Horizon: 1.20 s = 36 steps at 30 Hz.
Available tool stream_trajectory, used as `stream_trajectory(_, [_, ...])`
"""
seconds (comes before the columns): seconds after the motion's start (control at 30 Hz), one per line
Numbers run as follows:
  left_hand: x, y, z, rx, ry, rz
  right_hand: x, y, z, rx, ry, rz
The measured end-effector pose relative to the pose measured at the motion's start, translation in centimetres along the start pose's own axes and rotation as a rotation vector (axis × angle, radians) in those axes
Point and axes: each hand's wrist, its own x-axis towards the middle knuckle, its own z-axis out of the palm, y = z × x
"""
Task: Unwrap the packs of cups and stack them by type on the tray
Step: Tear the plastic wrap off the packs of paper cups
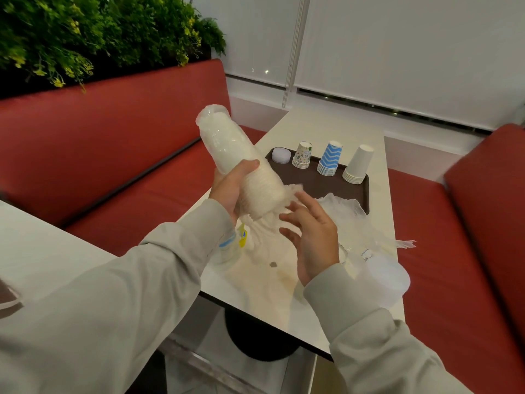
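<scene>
Head camera looks down on a glossy white table (326, 129) between padded red benches (113, 137), with leafy green plants (85, 32) behind the far-left one. The left hand (230, 189) grips a long pack of cups (227, 143) held in the air over the table's left edge. The fingers are curled round its middle and the thumb lies across the top. The pack is a ribbed white cylinder, tilted with its far end up. Clear, shiny film sheathes the upper half and bunches loose below the near end. The right hand (312, 237) is beside that loose film, fingers spread and slightly bent, holding nothing; whether the fingertips touch the film cannot be told.

On the far half of the table lies a flat dark brown tray (326, 186). Along its far edge, left to right, stand a low frosted plastic stack (281, 155), leaf-patterned paper cups (302, 155), blue zigzag cups (329, 159) and plain white paper cups (358, 164), all upside down and tapered. Crumpled clear wrap (349, 211) lies on the tray's near edge.
</scene>
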Motion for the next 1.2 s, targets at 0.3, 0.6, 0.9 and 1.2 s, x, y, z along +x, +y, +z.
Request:
stream_trajectory(0.3, [-0.6, -0.4, 0.2, 0.083, -0.045, 0.032, 0.5, 0.8, -0.1, -0.363, -0.068, -0.026])
stream_trajectory(0.6, [-1.2, -0.3, 0.7, 0.283, 0.058, 0.154, 1.5, 0.5, 0.8, -0.78, -0.149, -0.094])
stream_trajectory(0.9, [-0.8, 3.7, 1.1, 0.254, 0.012, 0.365, 1.7, 1.1, 0.7, -0.684, -0.204, -0.072])
stream_trajectory(1.2, [0.6, 4.4, 0.8, 0.425, 0.118, 0.567, 1.5, 3.3, 1.3, -0.624, -0.187, -0.017])
